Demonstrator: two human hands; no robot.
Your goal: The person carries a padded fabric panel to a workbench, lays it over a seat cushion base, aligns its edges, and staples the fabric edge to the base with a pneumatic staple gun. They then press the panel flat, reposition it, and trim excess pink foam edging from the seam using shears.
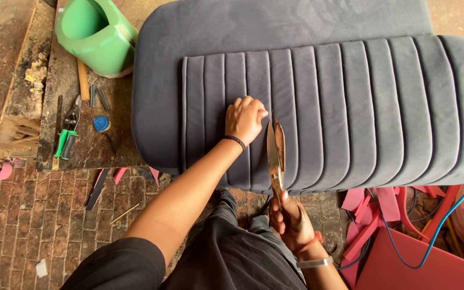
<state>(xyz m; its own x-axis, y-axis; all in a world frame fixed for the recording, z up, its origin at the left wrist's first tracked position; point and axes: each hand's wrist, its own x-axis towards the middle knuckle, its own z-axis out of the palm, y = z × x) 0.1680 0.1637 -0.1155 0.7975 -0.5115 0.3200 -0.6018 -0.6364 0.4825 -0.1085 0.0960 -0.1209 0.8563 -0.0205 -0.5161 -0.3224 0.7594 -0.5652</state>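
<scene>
1. Left hand (245,119): rests knuckles-up on the grey ribbed cushion (318,107), fingers curled under and pressed to the fabric. Whether they pinch a fold or only press cannot be told; the fingertips are hidden under the hand. Dark band at the wrist.
2. Right hand (292,220): below the cushion's near edge, fingers closed through the handles of the large scissors (276,156). The handle loops are mostly covered by the fingers.
3. Scissors: blades point away from the person, lying over the cushion just right of the left hand, slightly parted. Blade tips near the left thumb; touching or not is unclear.
4. Cushion: grey velvet-like pad with parallel stitched channels, lying on a plain grey padded base (275,24). Its right end runs out of frame; the near edge hangs over the brick floor (33,215).
5. Upper left: green plastic container (95,35), cut off at the top edge, on a worn wooden board (89,145).
6. On the board: green-handled snips (66,134) and a small blue round object (101,124), kind not legible.
7. Lower right: pink foam offcuts (382,207) and a pink sheet (425,266), crossed by a blue cable (436,236); both ends of the cable are out of sight.
</scene>
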